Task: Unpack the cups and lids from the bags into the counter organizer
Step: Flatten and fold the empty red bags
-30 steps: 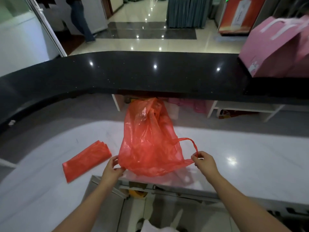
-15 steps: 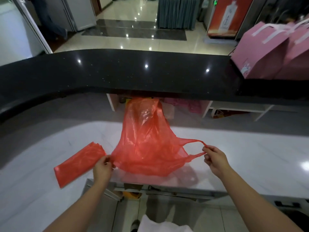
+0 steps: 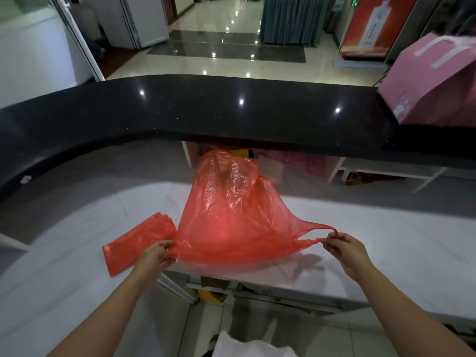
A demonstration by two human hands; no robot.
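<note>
Stretching between both hands, the red plastic bag [image 3: 231, 217] hangs just above the near edge of the white desk [image 3: 386, 253], its bulk billowing up behind. The left hand [image 3: 154, 256] pinches the bag's left corner with curled fingers [image 3: 164, 247]; the right hand [image 3: 347, 251] pinches the bag's right handle loop, thumb and fingertips clamped on the thin strap. Left of the bag, partly under the left hand, a folded red bag [image 3: 134, 243] lies flat on the desk. Beyond the bag runs a black countertop [image 3: 231, 109] carrying a pink box [image 3: 432, 81].
</note>
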